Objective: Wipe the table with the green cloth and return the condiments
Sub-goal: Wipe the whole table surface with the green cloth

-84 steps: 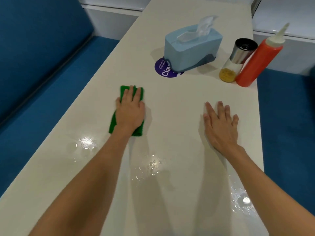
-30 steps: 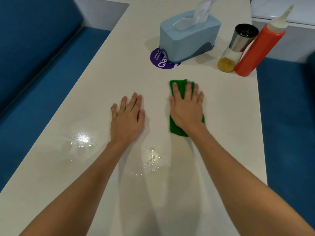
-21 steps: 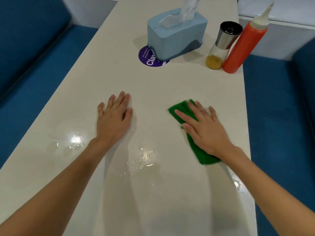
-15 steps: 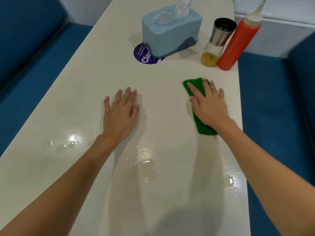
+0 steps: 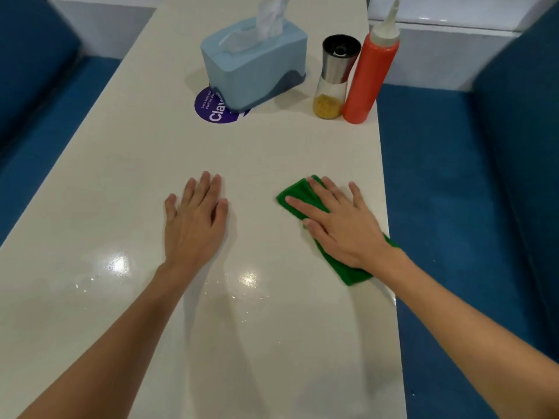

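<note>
My right hand (image 5: 338,223) presses flat, fingers straight and spread, on the green cloth (image 5: 348,267) near the right edge of the cream table (image 5: 127,164). The cloth lies slanted, its near corner reaching the table's edge. My left hand (image 5: 195,220) rests flat on the bare tabletop, to the left of the cloth. At the far right of the table stand a red squeeze bottle (image 5: 370,74) and a steel-topped grinder (image 5: 334,80) with yellow grains, side by side.
A light blue tissue box (image 5: 254,71) sits on a round purple sticker (image 5: 216,108) at the far middle. Wet patches glint on the table (image 5: 118,264) near my forearms. Blue bench seats (image 5: 453,207) run along both long sides.
The cloth passed from my left hand to my right, which wiped it along the table's right side. In the last half second it slid back toward me and turned slantwise. My left hand stays flat.
</note>
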`<state>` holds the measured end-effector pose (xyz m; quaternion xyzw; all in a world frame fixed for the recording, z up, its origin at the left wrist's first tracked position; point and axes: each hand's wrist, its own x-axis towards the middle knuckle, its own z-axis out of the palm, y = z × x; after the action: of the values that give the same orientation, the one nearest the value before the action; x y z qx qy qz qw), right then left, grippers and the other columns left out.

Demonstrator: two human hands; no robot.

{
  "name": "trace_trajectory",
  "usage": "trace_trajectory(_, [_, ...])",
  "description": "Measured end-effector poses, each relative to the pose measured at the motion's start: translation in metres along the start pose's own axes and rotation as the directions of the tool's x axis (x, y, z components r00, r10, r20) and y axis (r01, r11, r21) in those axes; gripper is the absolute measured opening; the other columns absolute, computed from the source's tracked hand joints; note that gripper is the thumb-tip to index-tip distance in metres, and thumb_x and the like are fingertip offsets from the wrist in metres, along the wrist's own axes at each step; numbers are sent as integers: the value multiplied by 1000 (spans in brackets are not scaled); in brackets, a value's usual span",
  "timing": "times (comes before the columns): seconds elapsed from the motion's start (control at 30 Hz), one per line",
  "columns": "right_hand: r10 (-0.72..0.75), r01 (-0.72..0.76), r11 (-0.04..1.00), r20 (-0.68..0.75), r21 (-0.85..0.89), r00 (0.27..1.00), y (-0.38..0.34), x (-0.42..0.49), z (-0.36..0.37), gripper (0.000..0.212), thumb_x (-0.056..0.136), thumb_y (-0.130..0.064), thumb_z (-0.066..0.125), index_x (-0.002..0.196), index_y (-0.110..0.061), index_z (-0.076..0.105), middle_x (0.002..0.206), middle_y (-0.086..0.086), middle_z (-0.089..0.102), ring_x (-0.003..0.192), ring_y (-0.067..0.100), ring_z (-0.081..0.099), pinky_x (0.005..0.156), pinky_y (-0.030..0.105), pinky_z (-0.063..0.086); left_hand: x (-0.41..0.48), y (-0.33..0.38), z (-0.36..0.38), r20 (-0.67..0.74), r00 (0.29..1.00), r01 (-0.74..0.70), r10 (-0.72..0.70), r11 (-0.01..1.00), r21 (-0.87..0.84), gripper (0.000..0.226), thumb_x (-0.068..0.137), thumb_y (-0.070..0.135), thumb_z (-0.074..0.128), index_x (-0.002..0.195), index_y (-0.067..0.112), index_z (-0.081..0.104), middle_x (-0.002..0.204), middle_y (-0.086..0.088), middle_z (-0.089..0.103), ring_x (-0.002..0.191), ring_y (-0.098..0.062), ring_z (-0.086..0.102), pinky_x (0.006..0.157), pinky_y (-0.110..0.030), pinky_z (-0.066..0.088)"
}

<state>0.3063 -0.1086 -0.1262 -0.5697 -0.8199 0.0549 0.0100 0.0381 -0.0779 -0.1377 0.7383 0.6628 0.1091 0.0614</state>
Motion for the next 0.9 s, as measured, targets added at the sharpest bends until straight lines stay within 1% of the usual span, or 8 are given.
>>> trace_trajectory(0.17, [192,-192,981,-26,12,981,52,35,-9,48,101,-42,20,148,-47,15,160,5,13,147,27,8,114,55,5,3,6,0,5,1000,9,-9,999,43,54,98,37,20,149,22,30,157,1,28,144,-21,22,112,-49,15])
trace_trajectory(0.33, [352,-347,936,-91,64,932,20,74,-1,49,102,-38,21,150,-40,15,159,11,14,146,33,8,115,55,5,4,4,0,10,1000,22,-23,998,56,56,98,39,19,150,23,29,158,1,26,145,-21,21,113,-48,15])
trace_trajectory(0.4, [309,-303,950,-98,72,946,-1,71,1,49,102,-37,21,150,-39,15,159,11,13,145,34,8,115,54,5,4,4,0,6,1000,17,-17,998,54,57,97,39,19,150,22,31,157,1,28,145,-22,23,113,-49,15])
trace_trajectory(0.5, [97,-92,994,-73,64,993,-22,40,6,49,100,-40,19,150,-40,18,158,10,17,145,33,12,115,52,6,3,2,0,10,1000,15,-16,999,43,58,96,40,18,150,22,31,157,1,28,145,-22,23,112,-49,15])
trace_trajectory(0.57, [-25,27,998,-29,58,999,-17,9,5,49,99,-42,15,149,-43,18,159,6,18,146,29,12,115,50,5,3,1,1,16,1000,15,-16,999,39,59,96,42,16,150,24,30,158,2,26,145,-20,21,113,-48,14])
trace_trajectory(0.63, [-61,61,997,0,43,998,4,-17,0,48,99,-45,15,147,-46,18,159,2,17,146,25,12,115,49,5,3,1,0,17,1000,16,-16,999,36,58,97,43,16,150,25,29,158,2,25,146,-20,20,114,-48,13])
trace_trajectory(0.77, [101,-100,992,-12,82,995,60,-28,-7,49,96,-46,17,145,-49,22,159,0,18,147,23,11,115,50,3,4,4,1,4,1000,11,-11,1000,26,58,97,42,17,150,24,30,158,2,26,145,-21,21,114,-49,13])
trace_trajectory(0.9, [259,-254,964,-62,75,964,80,15,-7,51,97,-43,17,148,-44,21,159,8,16,146,29,8,116,52,4,6,7,2,-4,1000,12,-12,1000,28,57,96,40,17,149,23,31,157,1,28,145,-22,22,113,-50,14])
